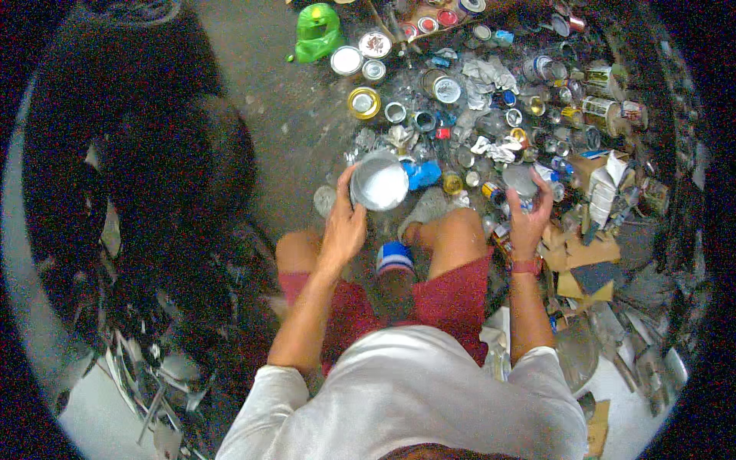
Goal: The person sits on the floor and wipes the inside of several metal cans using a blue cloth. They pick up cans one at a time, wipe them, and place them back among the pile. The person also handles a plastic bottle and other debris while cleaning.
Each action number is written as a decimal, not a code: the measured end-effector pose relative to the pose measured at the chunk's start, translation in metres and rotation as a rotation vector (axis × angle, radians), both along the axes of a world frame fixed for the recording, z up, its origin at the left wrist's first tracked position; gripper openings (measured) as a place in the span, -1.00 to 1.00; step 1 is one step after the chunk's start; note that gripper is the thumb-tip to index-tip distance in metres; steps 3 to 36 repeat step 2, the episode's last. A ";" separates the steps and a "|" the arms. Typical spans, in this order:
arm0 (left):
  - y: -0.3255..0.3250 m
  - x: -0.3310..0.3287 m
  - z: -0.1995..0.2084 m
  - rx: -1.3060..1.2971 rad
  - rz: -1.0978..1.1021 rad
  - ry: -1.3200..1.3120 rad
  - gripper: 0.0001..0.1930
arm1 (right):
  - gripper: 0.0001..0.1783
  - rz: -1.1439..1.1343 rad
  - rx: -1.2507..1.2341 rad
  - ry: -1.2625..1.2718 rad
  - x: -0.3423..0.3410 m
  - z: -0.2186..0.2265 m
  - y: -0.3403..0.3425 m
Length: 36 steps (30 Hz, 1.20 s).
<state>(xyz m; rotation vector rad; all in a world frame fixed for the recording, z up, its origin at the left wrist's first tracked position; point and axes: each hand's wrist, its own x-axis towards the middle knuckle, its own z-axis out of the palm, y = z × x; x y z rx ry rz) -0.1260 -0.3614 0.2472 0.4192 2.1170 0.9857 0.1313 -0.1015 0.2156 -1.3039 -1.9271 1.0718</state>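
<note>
My left hand is closed around the side of a round metal can, tilted so that its pale, bright inside faces me. Out to the right, my right hand grips a round grey lid between thumb and fingers. A blue crumpled piece lies just past the can, on the ground. Beneath and between my knees stands a blue, white and red striped object, partly hidden.
Cans, jars and scraps cover the ground ahead and to the right, among them a yellow-rimmed can and crumpled white paper. A green plastic container lies far ahead. Flattened cardboard is at my right, dark bulky bags at left.
</note>
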 end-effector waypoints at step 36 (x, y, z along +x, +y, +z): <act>-0.009 0.007 0.061 -0.029 0.018 -0.031 -0.32 | -0.28 0.208 0.105 0.151 -0.046 0.104 -0.023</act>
